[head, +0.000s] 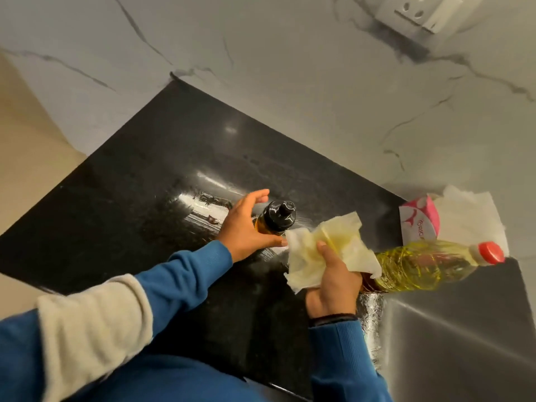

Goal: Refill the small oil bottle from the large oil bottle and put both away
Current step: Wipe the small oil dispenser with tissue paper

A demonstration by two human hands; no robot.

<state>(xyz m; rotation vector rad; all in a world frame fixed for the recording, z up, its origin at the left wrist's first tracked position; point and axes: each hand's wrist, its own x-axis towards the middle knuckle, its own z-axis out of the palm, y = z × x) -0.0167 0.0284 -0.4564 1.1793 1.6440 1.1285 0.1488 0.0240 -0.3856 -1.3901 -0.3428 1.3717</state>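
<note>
On the black stone countertop the small oil bottle stands upright, its black cap on and a strip of amber body showing below the cap. The left hand curls around the left side of this bottle, thumb below near the base and fingers arched over toward the cap; the index finger is lifted and points away above the cap, so the grip looks loose, and how many fingers actually touch the glass cannot be told. The right hand clutches a crumpled paper towel, stained yellow in the middle, with the thumb pressed across its front and the other fingers folded behind it; the towel's upper left corner comes just beside the left thumb and the bottle's base. The large oil bottle, clear plastic filled with yellow oil and closed with a red cap, stands to the right of the right hand, its lower part hidden behind the towel and knuckles. Behind it, against the marbled wall, sits a pink and white tissue pack with white sheets sticking out. A white wall socket is mounted in the upper right. Both arms wear blue sleeves.
</note>
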